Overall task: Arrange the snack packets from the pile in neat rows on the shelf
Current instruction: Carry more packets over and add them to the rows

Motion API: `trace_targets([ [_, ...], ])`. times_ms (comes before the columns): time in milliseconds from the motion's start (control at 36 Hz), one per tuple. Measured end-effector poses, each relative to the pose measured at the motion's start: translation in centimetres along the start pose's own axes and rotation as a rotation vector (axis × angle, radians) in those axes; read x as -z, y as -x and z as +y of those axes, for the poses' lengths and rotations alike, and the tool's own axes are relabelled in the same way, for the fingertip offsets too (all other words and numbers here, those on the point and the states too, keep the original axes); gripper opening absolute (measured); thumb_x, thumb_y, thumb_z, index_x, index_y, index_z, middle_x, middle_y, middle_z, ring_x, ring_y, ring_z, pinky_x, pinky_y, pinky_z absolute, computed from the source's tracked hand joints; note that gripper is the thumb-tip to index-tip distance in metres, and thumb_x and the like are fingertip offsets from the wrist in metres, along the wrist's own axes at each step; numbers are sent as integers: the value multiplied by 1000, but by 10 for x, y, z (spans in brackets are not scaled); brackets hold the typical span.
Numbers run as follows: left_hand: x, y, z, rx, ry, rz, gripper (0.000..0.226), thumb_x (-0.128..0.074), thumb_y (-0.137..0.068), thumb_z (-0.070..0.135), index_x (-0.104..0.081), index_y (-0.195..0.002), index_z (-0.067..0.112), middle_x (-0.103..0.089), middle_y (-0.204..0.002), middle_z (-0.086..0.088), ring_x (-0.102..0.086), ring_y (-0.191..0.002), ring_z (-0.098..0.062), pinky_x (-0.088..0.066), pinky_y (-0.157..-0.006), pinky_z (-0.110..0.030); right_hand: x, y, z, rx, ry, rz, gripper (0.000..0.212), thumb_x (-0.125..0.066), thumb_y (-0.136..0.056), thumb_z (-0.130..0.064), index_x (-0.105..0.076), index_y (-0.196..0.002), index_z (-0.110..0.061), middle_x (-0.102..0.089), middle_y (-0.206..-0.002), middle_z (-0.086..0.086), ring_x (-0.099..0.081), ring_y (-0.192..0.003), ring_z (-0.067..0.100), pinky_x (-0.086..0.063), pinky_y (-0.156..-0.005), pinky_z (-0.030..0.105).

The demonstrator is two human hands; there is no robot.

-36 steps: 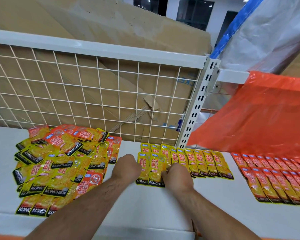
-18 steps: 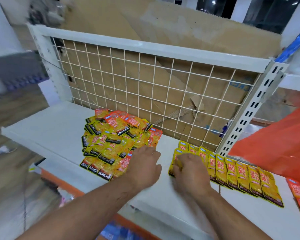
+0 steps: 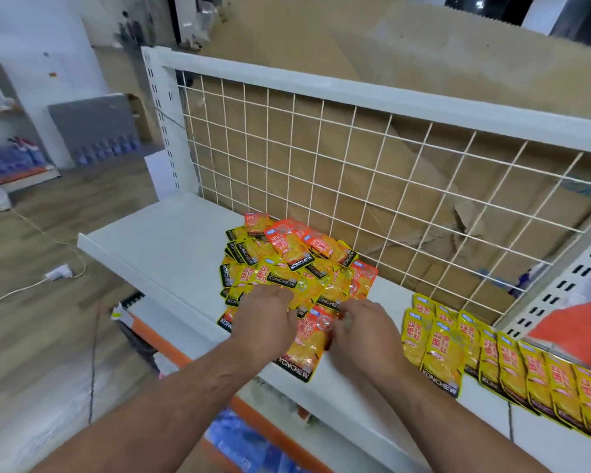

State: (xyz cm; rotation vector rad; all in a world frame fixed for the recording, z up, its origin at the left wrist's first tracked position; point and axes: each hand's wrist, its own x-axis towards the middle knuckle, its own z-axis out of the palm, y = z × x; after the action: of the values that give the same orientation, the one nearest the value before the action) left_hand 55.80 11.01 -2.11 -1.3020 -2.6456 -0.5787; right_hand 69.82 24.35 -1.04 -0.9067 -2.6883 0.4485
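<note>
Both hands at the near edge of the snack pile (image 3: 287, 264) on the shelf (image 3: 171, 240).
The left hand (image 3: 265, 324) rests relaxed fingers on the pile. At its 3 o'clock, the right hand (image 3: 364, 332) pinches the edge of a front packet (image 3: 307, 343) with curled fingers. The laid row (image 3: 512, 367) lies further toward 3 o'clock.

Wood-look plank floor (image 3: 48, 233) is seen on the left, with a white cable (image 3: 14, 291) and a white power strip (image 3: 59, 272) left lying on it. A grey panel (image 3: 89, 124) is propped against the white wall (image 3: 48, 46). Big cardboard sheets (image 3: 423, 70) are stood up behind, and dark windows (image 3: 526, 8) are glimpsed top right.
</note>
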Motion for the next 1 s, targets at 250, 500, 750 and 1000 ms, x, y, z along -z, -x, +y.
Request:
trace_targets([
  [250,16,-57,-65,105,23,-204,48,-58,-88,44,-49,-126,16,-54,-120,-8,-50,-114,-27,-48,-84,-37,-26,-41,-70,-135,68,-54,48,-50,-85,-70,-55,-101,-25,-68,-99,-1,-64,-95,26,-47,-70,34],
  [500,12,-82,-88,3,58,-281,53,-65,-85,48,-46,-119,12,-55,-120,-9,-58,-109,-29,-48,-83,-39,-35,-57,-108,-384,164,-176,70,-64,-73,-73,-40,-110,-19,-67,-108,3,-64,-102,29,-39,-67,34],
  [750,15,-86,-95,91,322,-272,17,-58,-85,16,-49,-100,11,-65,-95,-10,-61,-91,-35,-42,-64,-35,-43,-64,-101,-680,-233,-88,48,-80,-72,-44,-50,-99,-17,-65,-95,-1,-64,-92,24,-50,-73,34],
  [1000,37,-91,-104,243,609,-101,31,-54,-91,13,-59,-121,12,-67,-107,-8,-59,-103,-30,-33,-71,-25,-33,-63,-90,-864,-602,124,21,-77,-78,-25,-62,-73,-11,-68,-80,12,-64,-75,29,-48,-64,37],
])
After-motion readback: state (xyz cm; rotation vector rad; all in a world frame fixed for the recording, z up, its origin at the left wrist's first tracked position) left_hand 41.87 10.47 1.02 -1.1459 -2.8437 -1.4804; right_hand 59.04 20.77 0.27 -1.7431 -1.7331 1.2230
